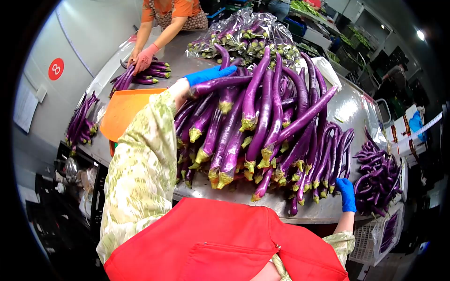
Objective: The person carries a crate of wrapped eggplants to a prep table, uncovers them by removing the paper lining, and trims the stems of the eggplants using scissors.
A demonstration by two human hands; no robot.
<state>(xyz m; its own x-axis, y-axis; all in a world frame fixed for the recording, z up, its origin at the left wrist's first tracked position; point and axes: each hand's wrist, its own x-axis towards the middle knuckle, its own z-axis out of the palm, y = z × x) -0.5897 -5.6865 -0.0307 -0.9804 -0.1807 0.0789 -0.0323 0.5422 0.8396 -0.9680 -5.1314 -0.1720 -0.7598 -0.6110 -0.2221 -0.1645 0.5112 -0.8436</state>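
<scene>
A large heap of long purple eggplants (229, 145) with green-yellow stem ends lies on the metal table (344, 100). My left hand (211, 75), in a blue glove, is stretched out at the upper left of the heap, beside an eggplant that lies crosswise; its fingers look extended and together, with nothing seen gripped. My right hand (347, 193), also blue-gloved, is at the heap's lower right edge near the table's front. It touches the stem ends of thinner eggplants (338, 150); its fingertips are partly hidden, so its hold is unclear.
Across the table at upper left, a co-worker's gloved hand (145, 58) holds eggplants. Bagged eggplants (253, 35) lie behind the heap. An orange board (124, 112) stands left of my left arm. A white crate (368, 243) holding eggplants sits at lower right, below another pile (377, 178).
</scene>
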